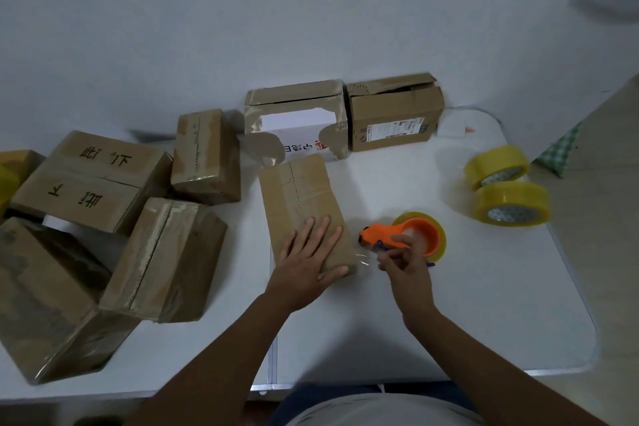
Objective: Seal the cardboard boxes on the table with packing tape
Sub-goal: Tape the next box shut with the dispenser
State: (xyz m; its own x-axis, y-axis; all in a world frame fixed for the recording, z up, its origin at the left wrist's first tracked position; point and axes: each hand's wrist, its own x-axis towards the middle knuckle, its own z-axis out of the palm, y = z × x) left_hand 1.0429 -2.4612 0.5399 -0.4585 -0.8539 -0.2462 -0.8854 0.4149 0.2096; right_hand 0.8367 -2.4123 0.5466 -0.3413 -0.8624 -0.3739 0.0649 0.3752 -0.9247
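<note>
1. Our left hand (308, 254) lies flat on the near end of the small box (304, 207) in the middle of the surface (449, 315), fingers straight, thumb round the near edge, pinning it down.

2. Our right hand (403, 258) is just right of that box, its grip narrow: the fingertips seem to pinch a clear tape end, and a shiny strip (363, 258) runs from them toward the box's near corner. We cannot tell whether it has stuck yet.

3. The orange tape dispenser (404, 235) with its yellow roll sits just behind the right hand, touching or nearly touching the fingers.

4. Done so far, by our reading: the boxes on the left look glossy with tape already, namely the lettered box (93, 180), the upright one (207, 156), the tilted one (166, 259) and the big one (48, 297) at the near left corner.

5. Left to do: the small box shows old seams and seems to be just starting its strip. At the back, the torn box with the white label (297, 121) looks ragged, and the brown box (394, 114) beside it has loose top flaps.

6. Two spare yellow tape rolls (505, 190) wait at the right edge, so supply looks fine.
</note>
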